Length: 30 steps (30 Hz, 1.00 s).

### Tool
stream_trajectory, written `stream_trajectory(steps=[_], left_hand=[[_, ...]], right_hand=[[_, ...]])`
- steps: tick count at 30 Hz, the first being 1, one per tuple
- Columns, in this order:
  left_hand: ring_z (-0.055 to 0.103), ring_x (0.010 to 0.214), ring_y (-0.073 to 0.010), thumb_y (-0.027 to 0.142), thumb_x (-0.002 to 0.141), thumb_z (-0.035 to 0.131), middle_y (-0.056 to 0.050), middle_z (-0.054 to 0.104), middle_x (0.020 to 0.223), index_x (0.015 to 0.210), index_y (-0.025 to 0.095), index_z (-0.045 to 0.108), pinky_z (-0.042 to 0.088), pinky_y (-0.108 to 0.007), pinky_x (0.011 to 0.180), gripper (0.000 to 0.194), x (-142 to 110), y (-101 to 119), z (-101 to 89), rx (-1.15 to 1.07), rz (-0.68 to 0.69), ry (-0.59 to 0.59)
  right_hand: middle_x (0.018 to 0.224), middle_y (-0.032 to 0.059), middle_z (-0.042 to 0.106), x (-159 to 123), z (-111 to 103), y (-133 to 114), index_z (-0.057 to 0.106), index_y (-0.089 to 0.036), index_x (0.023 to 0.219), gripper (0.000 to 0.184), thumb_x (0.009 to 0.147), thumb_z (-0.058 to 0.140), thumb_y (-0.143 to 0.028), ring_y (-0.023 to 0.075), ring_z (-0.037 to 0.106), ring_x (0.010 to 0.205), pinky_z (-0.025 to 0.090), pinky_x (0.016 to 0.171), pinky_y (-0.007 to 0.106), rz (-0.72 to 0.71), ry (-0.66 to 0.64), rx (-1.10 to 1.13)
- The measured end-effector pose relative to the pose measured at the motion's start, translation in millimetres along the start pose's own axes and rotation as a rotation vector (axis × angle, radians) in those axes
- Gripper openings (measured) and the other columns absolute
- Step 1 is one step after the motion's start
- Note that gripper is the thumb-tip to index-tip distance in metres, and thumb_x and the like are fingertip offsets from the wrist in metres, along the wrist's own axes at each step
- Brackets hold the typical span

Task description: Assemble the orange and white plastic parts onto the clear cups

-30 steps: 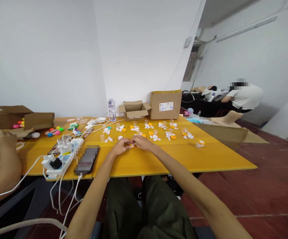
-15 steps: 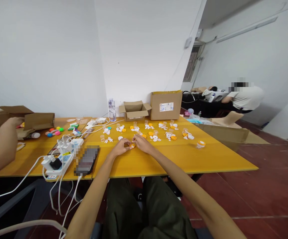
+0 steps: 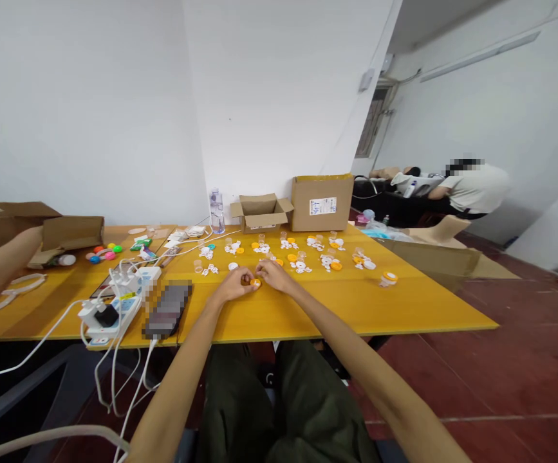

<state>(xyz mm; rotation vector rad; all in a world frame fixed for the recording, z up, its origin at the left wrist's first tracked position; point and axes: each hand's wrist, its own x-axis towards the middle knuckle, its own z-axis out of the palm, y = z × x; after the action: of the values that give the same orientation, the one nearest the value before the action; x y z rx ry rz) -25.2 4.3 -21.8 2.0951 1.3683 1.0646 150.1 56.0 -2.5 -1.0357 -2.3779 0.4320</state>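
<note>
Close to the middle of the table, my left hand pinches a small round orange piece with white on its top, between thumb and fingers. Just to its right, my right hand has its fingers bent together at the back of the same piece; whether they hold a tiny part is hidden. A white disc lies behind my left hand. Beyond my right hand are a clear cup and an orange ring, both partly covered. Several groups of white cut-out parts, orange rings and clear cups spread across the table.
An orange-and-white capped piece stands at right. Behind are an open carton, a taped carton and a bottle. At left lie a phone, a power strip with cables, and a co-worker's arm.
The co-worker's arm at left has shifted, uncovering more of a pale looped strip on the table. My hands stay nearly in place around the orange piece, with only slight finger movement.
</note>
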Motion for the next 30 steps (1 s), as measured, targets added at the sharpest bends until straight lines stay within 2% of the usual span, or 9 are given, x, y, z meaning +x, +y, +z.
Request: stream_trajectory(steps=[6,11,15,20,25,30], left_hand=[[0.053,0.071,-0.0146,0.038,0.071,0.074,0.001,0.060,0.073,0.075,0.020,0.063,0.046,-0.028,0.069,0.021,-1,0,0.6,0.014,-0.014,0.005],[0.052,0.070,-0.0137,0.035,0.070,0.075,0.002,0.058,0.072,0.073,0.019,0.061,0.044,-0.028,0.068,0.021,0,0,-0.9,0.013,-0.009,-0.008],[0.050,0.067,-0.0129,0.034,0.070,0.074,0.003,0.057,0.070,0.073,0.019,0.060,0.043,-0.027,0.066,0.021,0,1,-1.7,0.013,-0.020,-0.018],[0.049,0.066,-0.0124,0.036,0.070,0.074,0.003,0.055,0.069,0.073,0.019,0.059,0.041,-0.026,0.063,0.022,-1,2,-0.7,0.000,-0.027,-0.025],[0.046,0.064,-0.0120,0.041,0.070,0.073,0.005,0.052,0.066,0.072,0.020,0.058,0.039,-0.026,0.061,0.027,-1,2,-0.1,0.000,-0.040,-0.039],[0.042,0.060,-0.0105,0.040,0.071,0.070,0.006,0.047,0.063,0.073,0.020,0.056,0.035,-0.025,0.058,0.025,-2,5,0.1,-0.042,-0.045,-0.056]], right_hand=[[0.093,0.0040,0.070,-18,-15,-2,0.072,-0.018,0.084,0.011,0.083,0.065,-0.010,0.0168,0.065,0.086,0.048,0.079,0.026,-0.054,-0.113,0.032],[0.096,0.0066,0.071,-10,-16,-16,0.073,-0.020,0.078,0.011,0.078,0.068,-0.010,0.0216,0.065,0.097,0.045,0.078,0.027,0.018,-0.149,-0.089],[0.091,0.0065,0.072,-3,-13,-20,0.072,-0.021,0.072,0.008,0.074,0.072,-0.013,0.0237,0.066,0.094,0.044,0.071,0.026,0.062,-0.168,-0.106],[0.083,0.0046,0.072,-6,-10,-19,0.070,-0.021,0.068,0.010,0.074,0.070,-0.012,0.0217,0.065,0.087,0.043,0.071,0.026,0.052,-0.162,-0.087],[0.088,0.0043,0.072,-16,-6,-13,0.072,-0.019,0.077,0.014,0.080,0.062,-0.009,0.0188,0.064,0.087,0.045,0.076,0.026,0.038,-0.123,-0.043],[0.087,0.0038,0.071,-22,2,-4,0.071,-0.018,0.077,0.014,0.081,0.061,-0.009,0.0182,0.064,0.086,0.047,0.078,0.027,0.023,-0.056,0.076]])
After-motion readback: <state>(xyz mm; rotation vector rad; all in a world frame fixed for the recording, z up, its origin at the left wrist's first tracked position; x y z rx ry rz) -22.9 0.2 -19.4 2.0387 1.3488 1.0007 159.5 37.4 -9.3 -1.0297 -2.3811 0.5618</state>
